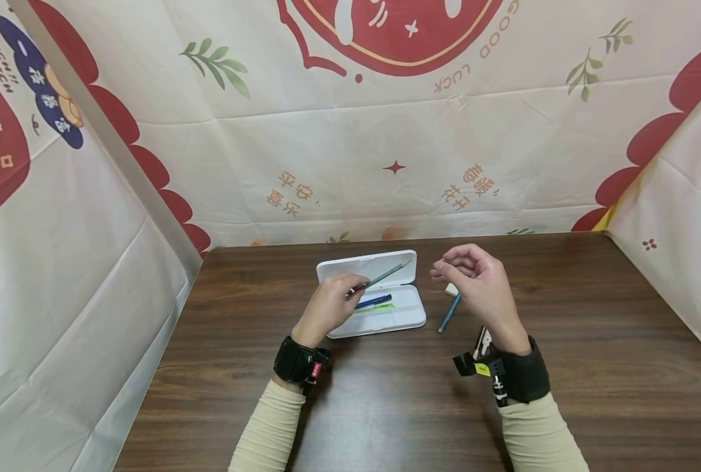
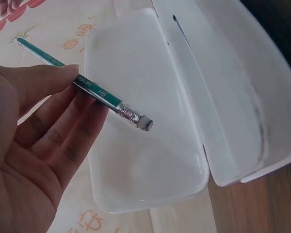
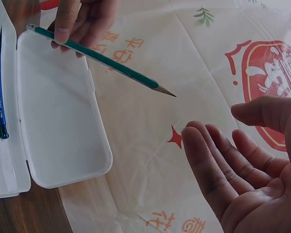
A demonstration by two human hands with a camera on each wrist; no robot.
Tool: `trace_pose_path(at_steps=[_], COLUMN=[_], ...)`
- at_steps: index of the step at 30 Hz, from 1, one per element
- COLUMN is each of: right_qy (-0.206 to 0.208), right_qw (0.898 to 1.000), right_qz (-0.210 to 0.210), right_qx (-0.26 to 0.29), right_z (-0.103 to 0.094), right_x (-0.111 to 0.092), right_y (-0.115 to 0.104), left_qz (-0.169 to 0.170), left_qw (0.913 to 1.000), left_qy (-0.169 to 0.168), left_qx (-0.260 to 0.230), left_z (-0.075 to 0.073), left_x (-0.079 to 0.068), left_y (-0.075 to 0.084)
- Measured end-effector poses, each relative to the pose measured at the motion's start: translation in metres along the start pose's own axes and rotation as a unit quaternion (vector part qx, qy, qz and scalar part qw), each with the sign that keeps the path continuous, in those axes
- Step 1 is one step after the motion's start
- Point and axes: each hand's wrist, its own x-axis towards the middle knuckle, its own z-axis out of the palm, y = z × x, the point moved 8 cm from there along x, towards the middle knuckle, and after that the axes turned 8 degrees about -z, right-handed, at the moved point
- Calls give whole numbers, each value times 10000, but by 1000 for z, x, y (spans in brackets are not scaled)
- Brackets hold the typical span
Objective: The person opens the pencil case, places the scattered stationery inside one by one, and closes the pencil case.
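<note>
Between thumb and fingers, my left hand [image 1: 329, 305] pinches a green pencil [image 2: 99, 92] above the white pencil case [image 1: 412, 316]. The pencil's eraser end faces the left wrist camera, and its sharpened tip points toward my right hand [image 3: 254, 170]. That right hand holds nothing; its fingers are loosely bent and apart from the tip. The case lies with its lid [image 1: 341, 267] folded back. Inside it are a blue pen [image 1: 377, 301] and a light green pen [image 1: 380, 307].
On the brown table [image 1: 209, 367], right of the case, lie a blue pencil-like stick [image 1: 449, 314] and a white eraser-like block [image 1: 451, 289], partly behind the right hand. A printed cloth [image 1: 339, 151] hangs along the table's back edge.
</note>
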Motion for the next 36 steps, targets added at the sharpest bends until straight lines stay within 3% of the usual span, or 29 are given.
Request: trace_pose_path(at_steps=[9,23,36], right_qy=[75,30,-17], right_qw=[9997,9996,9997], right_qz=[35,37,45], right_qx=[-227,-265,-241], right_z=[-3,-4,-2], right_x=[1,0,0], right_y=[0,0,0], left_qz=[-5,-446,-607], left_qw=[10000,9975,9952], left_qy=[-56,-543,-772], left_qx=[-29,-66,19], left_z=[2,18,26], left_x=[0,-1,-3], left_y=[-3,-18,-22])
